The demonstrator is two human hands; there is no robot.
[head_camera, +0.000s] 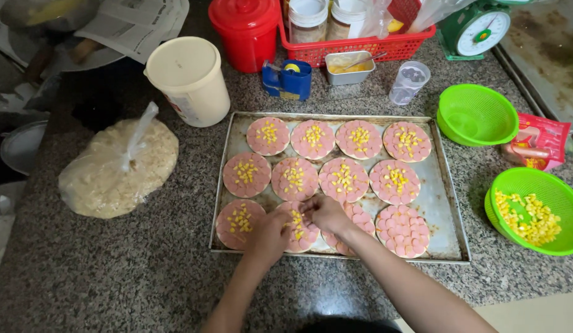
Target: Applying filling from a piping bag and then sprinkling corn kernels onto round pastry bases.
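Soft, even light from above keeps the tray [444,185] bright and sharp, with faint glare on its bare metal. Left of the tray the frame darkens and bends slightly.

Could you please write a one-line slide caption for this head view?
Both hands, left hand and right hand, sprinkle corn kernels onto a sausage-topped round on a metal baking tray.

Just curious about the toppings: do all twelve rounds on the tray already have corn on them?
No: the bottom-right round on the tray shows only pink sausage slices, no corn.
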